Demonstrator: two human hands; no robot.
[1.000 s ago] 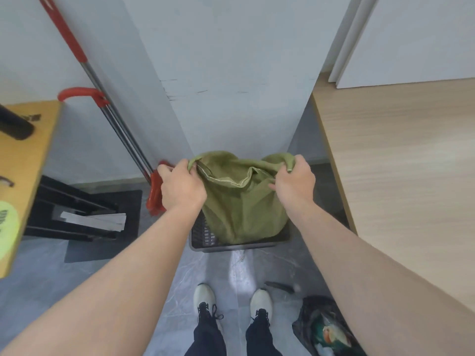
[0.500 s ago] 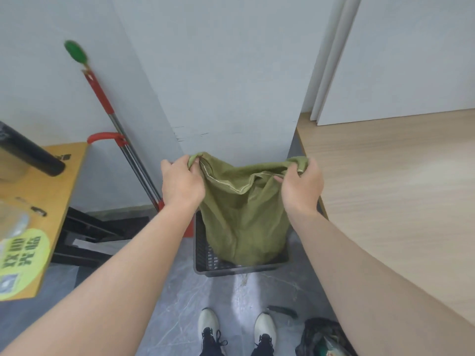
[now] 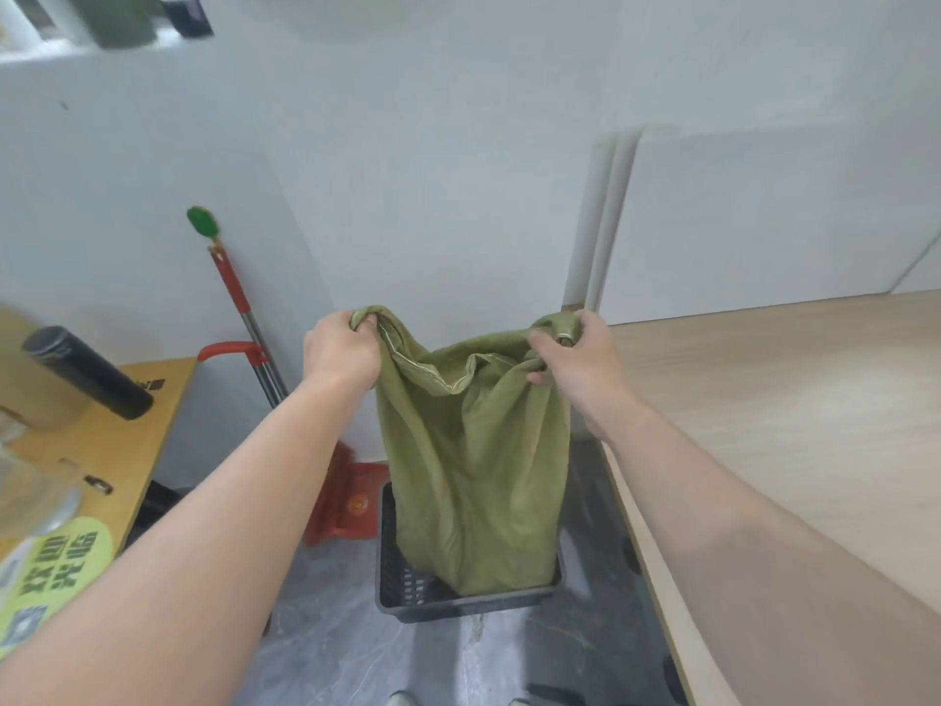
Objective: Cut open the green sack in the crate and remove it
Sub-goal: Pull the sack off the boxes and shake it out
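Note:
The green sack (image 3: 478,476) hangs stretched tall, its mouth open at the top. My left hand (image 3: 341,351) grips the sack's left top corner and my right hand (image 3: 580,359) grips the right top corner. The sack's bottom still sits inside the dark plastic crate (image 3: 407,588) on the floor. Whatever lies in the crate under the sack is hidden.
A wooden counter (image 3: 794,425) runs along the right, its edge close to the crate. A yellow table (image 3: 127,440) with a black bottle (image 3: 86,372) stands at the left. A red-handled mop and red dustpan (image 3: 351,501) lean against the white wall behind the crate.
Both hands have lifted the sack's top corners upward, so the sack now hangs much taller out of the crate. The view has tilted up.

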